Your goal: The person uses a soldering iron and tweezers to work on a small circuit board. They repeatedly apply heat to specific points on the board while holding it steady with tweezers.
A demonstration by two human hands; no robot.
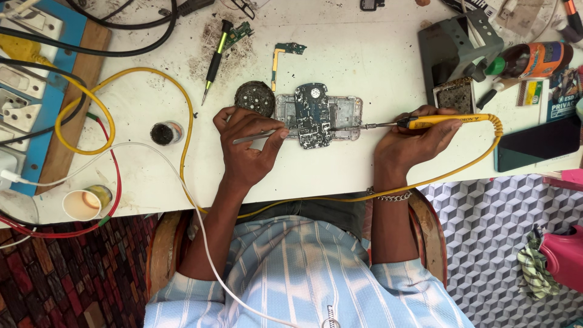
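The left hand [246, 146] is closed around a pair of slim metal tweezers [258, 136], pinched between thumb and fingers, with the tips pointing right toward the work. Just beyond those tips lies a dark, blotched printed circuit board [313, 115], seated on a pale grey opened phone casing [346, 108] near the middle of the white, stained workbench [364, 61]. The board sits just right of the left hand and slightly above the knuckles.

The right hand [408, 144] grips a yellow-handled soldering iron [434, 121] held level, its thin metal shaft reaching left so that the tip meets the right edge of the board. A metal chain bracelet [388, 195] circles that wrist. The yellow cable [480, 155] of the iron loops from the handle's rear down along the bench edge.

Touching the upper left of the casing is a round, dirty metal disc [255, 97]. Above it lie a green-and-black handled screwdriver [214, 61] and a small L-shaped green circuit strip [282, 54]. Further left stand a small round pot with dark contents [165, 132] and a blue switchboard with white sockets [33, 91]. To the right lie a grey soldering stand [452, 45] and a black smartphone lying face up [537, 143].
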